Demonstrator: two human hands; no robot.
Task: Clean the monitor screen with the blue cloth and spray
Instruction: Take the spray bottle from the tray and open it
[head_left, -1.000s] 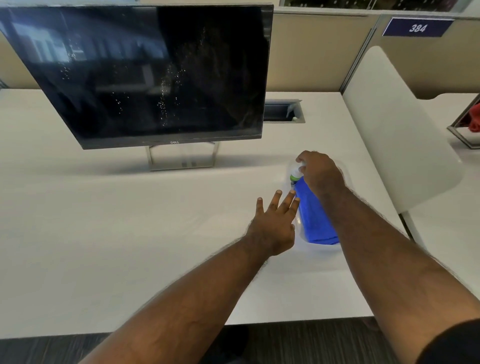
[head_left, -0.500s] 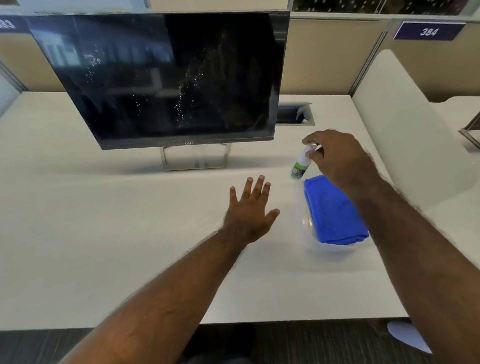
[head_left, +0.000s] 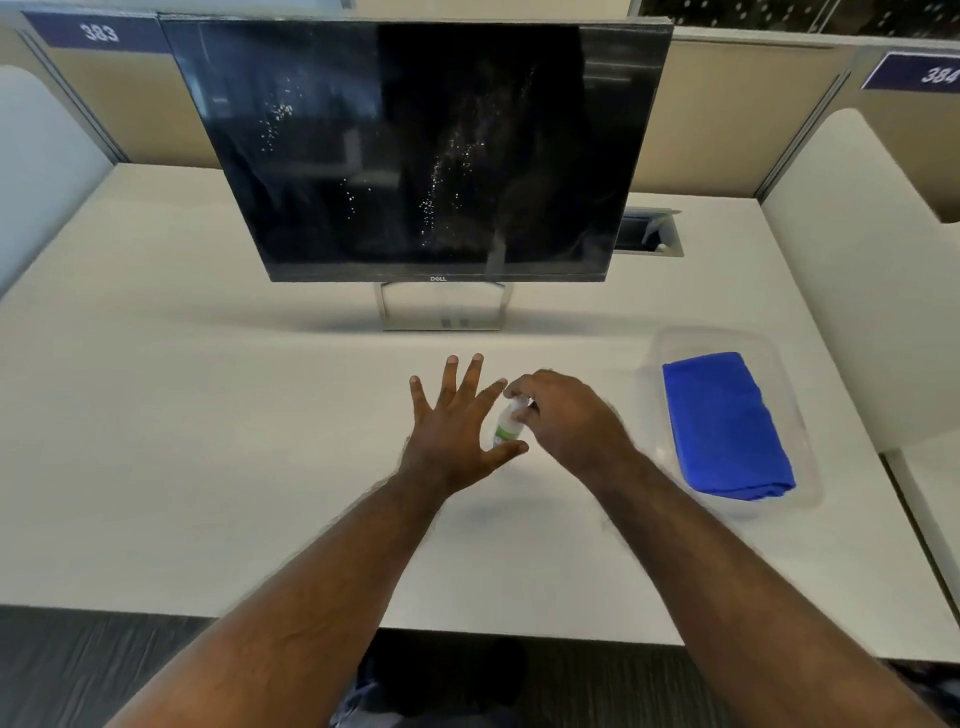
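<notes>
A black monitor (head_left: 415, 150) stands at the back of the white desk (head_left: 182, 441), its dark screen speckled with white spots. A small white spray bottle (head_left: 506, 423) with a green label hangs above the desk in front of the monitor. My right hand (head_left: 566, 421) grips its top. My left hand (head_left: 457, 426) is spread open right beside the bottle, thumb under its base. A folded blue cloth (head_left: 724, 426) lies in a clear plastic tray (head_left: 800, 457) to the right.
A cable hatch (head_left: 649, 234) is set into the desk right of the monitor. Beige partitions with number plates 383 and 384 stand behind. White divider panels (head_left: 857, 291) flank the desk on both sides. The near desk edge runs below my forearms.
My right hand lifted the spray bottle out of the tray and carried it left to the middle of the desk. My left hand stayed open and now meets the bottle. The view shifted left.
</notes>
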